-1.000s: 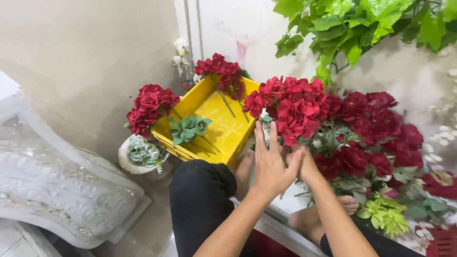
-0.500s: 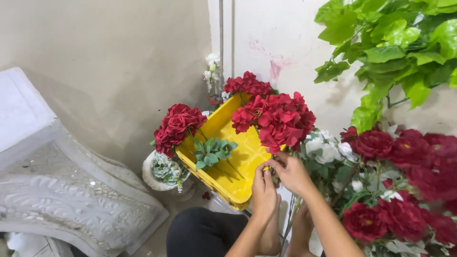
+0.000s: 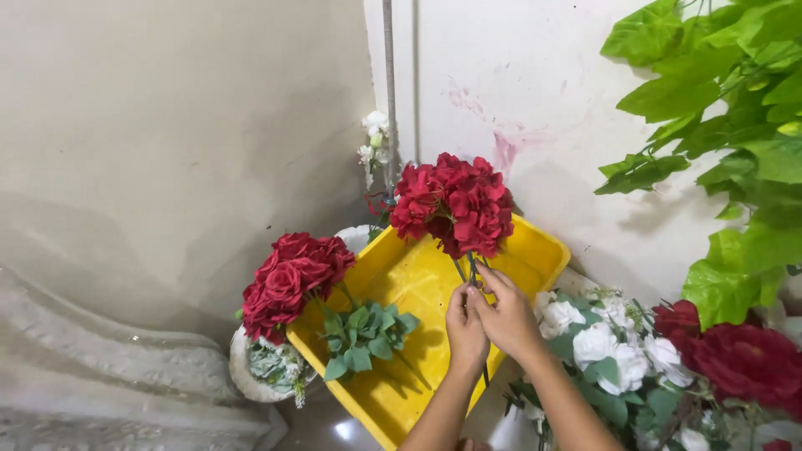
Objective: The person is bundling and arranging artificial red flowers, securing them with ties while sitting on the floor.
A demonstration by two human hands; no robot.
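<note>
A bunch of red artificial flowers (image 3: 455, 205) stands upright over a tilted yellow tray (image 3: 409, 280). Both hands pinch its thin stems just below the blooms: my left hand (image 3: 465, 332) from the left, my right hand (image 3: 507, 316) from the right, fingers touching each other. A second bunch of red roses (image 3: 292, 276) leans over the tray's left rim. A sprig of green leaves (image 3: 365, 334) lies inside the tray.
A white round pot (image 3: 251, 376) sits under the roses. White flowers (image 3: 606, 338) and dark red blooms (image 3: 743, 355) lie at the right. Large green leaves (image 3: 735, 142) hang at top right. A pale carved stone piece (image 3: 100, 392) fills the lower left; a wall stands behind.
The hands lifted one red bunch away from the large heap at the right and brought it left over the yellow tray. The view shifted left and closer.
</note>
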